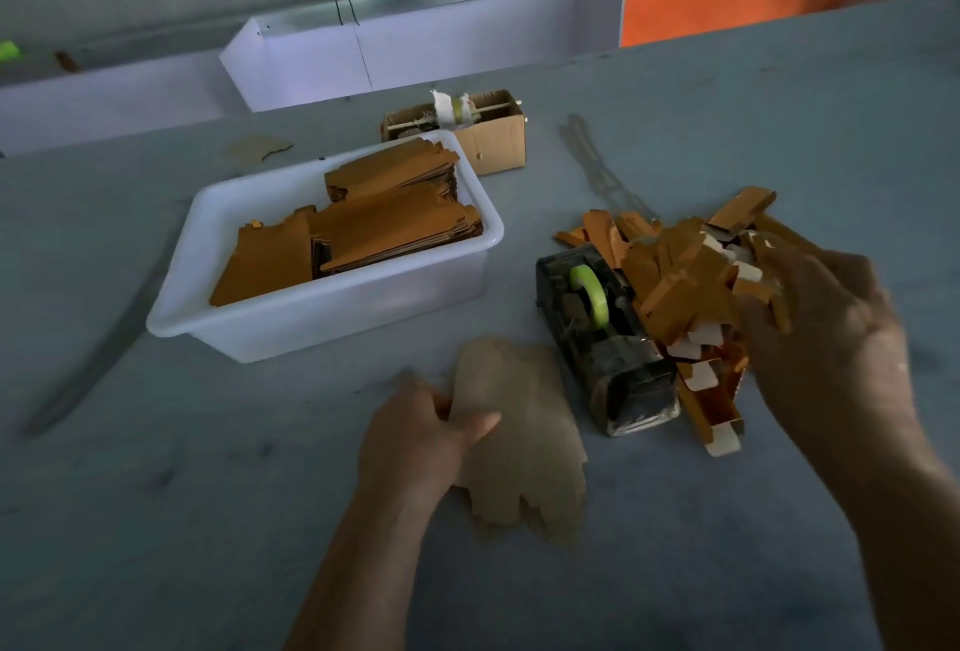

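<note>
Card blank (pixel 524 447) in L fingers (pixel 479 425)

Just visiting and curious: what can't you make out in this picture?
Head view: right hand's fingertips, buried in the orange card pile; any grip unclear.
Head view: left hand's fingers, under the pale card sheet it pinches.
Head view: small brown box contents, blurred, partly behind the white tub.

Your left hand (pixel 415 434) pinches a flat cardboard blank (pixel 524 442) on the table (pixel 156 520); your right hand (pixel 826 333) grips the orange cardboard pieces (pixel 680 281) beside the tape dispenser (pixel 602 338).
</note>
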Tool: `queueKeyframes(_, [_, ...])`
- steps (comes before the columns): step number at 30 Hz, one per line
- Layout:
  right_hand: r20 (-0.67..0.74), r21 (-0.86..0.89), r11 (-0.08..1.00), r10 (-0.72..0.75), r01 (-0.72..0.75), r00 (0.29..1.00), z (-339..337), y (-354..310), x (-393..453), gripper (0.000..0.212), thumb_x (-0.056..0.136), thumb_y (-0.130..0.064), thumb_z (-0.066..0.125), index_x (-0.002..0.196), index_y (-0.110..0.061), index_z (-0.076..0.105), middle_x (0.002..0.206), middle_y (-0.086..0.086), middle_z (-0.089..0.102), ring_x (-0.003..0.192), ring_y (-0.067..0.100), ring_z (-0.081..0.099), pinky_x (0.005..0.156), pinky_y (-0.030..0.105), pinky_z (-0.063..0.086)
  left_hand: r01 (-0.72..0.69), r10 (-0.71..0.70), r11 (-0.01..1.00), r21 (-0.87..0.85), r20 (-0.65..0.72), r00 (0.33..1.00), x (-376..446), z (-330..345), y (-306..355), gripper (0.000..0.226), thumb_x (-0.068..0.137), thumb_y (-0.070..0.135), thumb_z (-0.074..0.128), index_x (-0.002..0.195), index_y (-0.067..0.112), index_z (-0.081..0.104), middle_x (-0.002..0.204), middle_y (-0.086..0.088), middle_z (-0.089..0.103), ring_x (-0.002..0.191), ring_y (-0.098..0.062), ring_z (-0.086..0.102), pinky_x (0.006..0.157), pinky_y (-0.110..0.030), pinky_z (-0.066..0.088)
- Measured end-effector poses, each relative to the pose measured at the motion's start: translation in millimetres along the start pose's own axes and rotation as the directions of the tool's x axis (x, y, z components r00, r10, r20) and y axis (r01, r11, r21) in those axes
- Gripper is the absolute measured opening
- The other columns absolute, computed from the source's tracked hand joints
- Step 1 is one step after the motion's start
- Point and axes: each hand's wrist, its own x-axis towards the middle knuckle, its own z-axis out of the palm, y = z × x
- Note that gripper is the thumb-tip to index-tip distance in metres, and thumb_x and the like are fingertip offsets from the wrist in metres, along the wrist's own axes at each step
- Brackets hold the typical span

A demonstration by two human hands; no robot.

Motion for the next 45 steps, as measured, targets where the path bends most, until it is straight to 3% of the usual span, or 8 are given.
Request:
queueKeyframes(9, [-0.041,0.246,0.953,-0.172,0.177,0.984,-13,-21,-41,0.022,0.086,-0.011,0.061,0.108,-0.012,0.067,0.109,-0.003,0.056,0.072,-0.004,0.049,0.065,-0.009,0.032,0.079,-0.069,0.897,-0.436,0.038,0.997,1,-6,-4,0.034,0.07,0.016,0.083,0.09,0.019,0.056,0.088,-0.002,0.065,0.082,-0.019,0.063,0.068,-0.033,0.05])
queueKeyframes(17, [0.394,0.544,0.833,-0.149,-0.1,0.907,-11,-52,-75,0.018,0.077,-0.04,0.057,0.096,-0.041,0.059,0.082,-0.014,0.07,0.077,-0.004,0.065,0.066,0.02,0.056,0.141,0.122,0.567,-0.811,0.253,0.96,-34,-33,19,0.052,0.05,0.018,0.077,0.099,0.006,0.067,0.085,-0.01,0.075,0.066,-0.017,0.071,0.049,-0.022,0.052])
queueKeyframes(20, [0.504,0.567,0.803,-0.159,-0.186,0.849,-1,-58,-84,0.041,0.062,-0.058,0.05,0.098,-0.04,0.056,0.087,-0.012,0.07,0.081,0.0,0.066,0.071,0.025,0.058,0.109,0.176,0.525,-0.844,0.232,0.957,-44,-31,25,0.049,0.053,0.017,0.075,0.1,0.005,0.067,0.086,-0.011,0.075,0.066,-0.017,0.07,0.049,-0.021,0.052])
queueKeyframes(26, [0.647,0.64,0.571,-0.041,-0.513,0.762,11,-54,-84,0.047,0.052,-0.043,0.069,0.095,-0.026,0.059,0.082,-0.008,0.072,0.078,0.009,0.068,0.067,0.03,0.057,0.026,0.222,0.536,-0.844,0.17,0.96,-52,-19,29,0.048,0.046,0.024,0.078,0.089,0.006,0.067,0.08,-0.012,0.074,0.065,-0.017,0.069,0.05,-0.022,0.05])
queueKeyframes(33, [0.583,0.711,0.525,-0.068,-0.468,0.81,12,-47,-84,0.01,0.078,-0.013,0.067,0.087,-0.019,0.066,0.074,-0.009,0.071,0.071,0.003,0.066,0.056,0.014,0.051,-0.014,0.239,0.697,-0.717,0.214,0.947,-49,-15,25,0.05,0.047,0.029,0.087,0.092,0.014,0.071,0.086,-0.005,0.076,0.08,-0.02,0.073,0.069,-0.029,0.053])
queueKeyframes(38, [0.522,0.716,0.587,-0.089,-0.378,0.849,11,-47,-84,0.01,0.08,-0.013,0.067,0.084,-0.021,0.066,0.074,-0.014,0.07,0.071,-0.001,0.065,0.055,0.009,0.049,-0.025,0.232,0.712,-0.702,0.201,0.952,-50,-12,27,0.038,0.058,0.024,0.081,0.093,0.016,0.07,0.085,-0.003,0.076,0.079,-0.018,0.073,0.068,-0.029,0.053])
queueKeyframes(42, [0.342,0.555,0.828,-0.14,-0.079,0.929,9,-51,-91,0.007,0.08,-0.035,0.062,0.087,-0.037,0.06,0.077,-0.016,0.065,0.074,-0.003,0.06,0.057,0.007,0.046,-0.166,0.226,0.777,-0.607,0.023,0.974,-55,-3,31,0.02,0.071,0.02,0.079,0.084,0.028,0.068,0.076,0.002,0.074,0.07,-0.014,0.071,0.06,-0.028,0.056])
queueKeyframes(45, [0.282,0.584,0.811,-0.17,-0.028,0.944,7,-57,-96,0.017,0.075,-0.049,0.057,0.091,-0.043,0.05,0.077,-0.016,0.064,0.078,-0.006,0.061,0.059,0.008,0.049,-0.239,0.25,0.785,-0.572,-0.062,0.966,-59,0,37,0.023,0.06,0.028,0.069,0.084,0.031,0.067,0.072,0.0,0.072,0.067,-0.019,0.068,0.061,-0.04,0.057])
